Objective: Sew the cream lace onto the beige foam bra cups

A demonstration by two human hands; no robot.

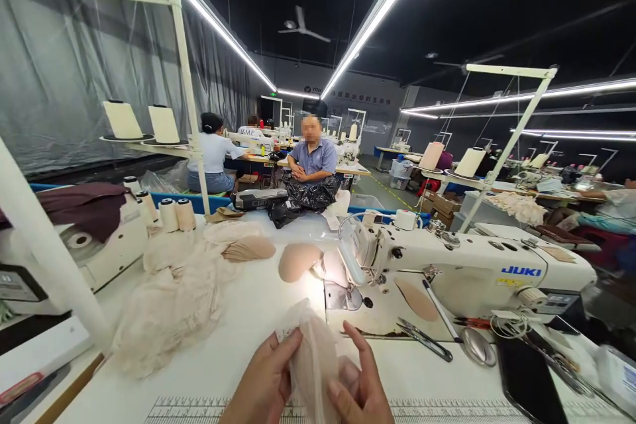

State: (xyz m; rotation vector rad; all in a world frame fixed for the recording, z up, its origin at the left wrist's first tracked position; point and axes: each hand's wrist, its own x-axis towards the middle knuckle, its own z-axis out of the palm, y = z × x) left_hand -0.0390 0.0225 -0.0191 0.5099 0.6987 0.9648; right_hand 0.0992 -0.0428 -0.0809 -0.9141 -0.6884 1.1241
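Between my hands, just in front of the sewing machine [447,258], hangs a piece of sheer beige fabric [314,361]. My left hand [271,374] pinches its upper left edge between thumb and fingers. On the right side, my right hand [360,381] grips the cloth with the thumb in front, while its index finger points up and away. Beyond them a tan molded cup [299,262] lies on the table, and a paler piece [335,266] sits by the needle area. Another tan piece [417,299] rests on the machine bed.
A heap of sheer fabric [169,305] covers the table's left. Thread snips [424,339], a phone [529,377] and a round metal dish [477,346] lie at right. A ruler strip [199,409] runs along the front edge. A person [313,156] sits behind a black plastic bag [303,199].
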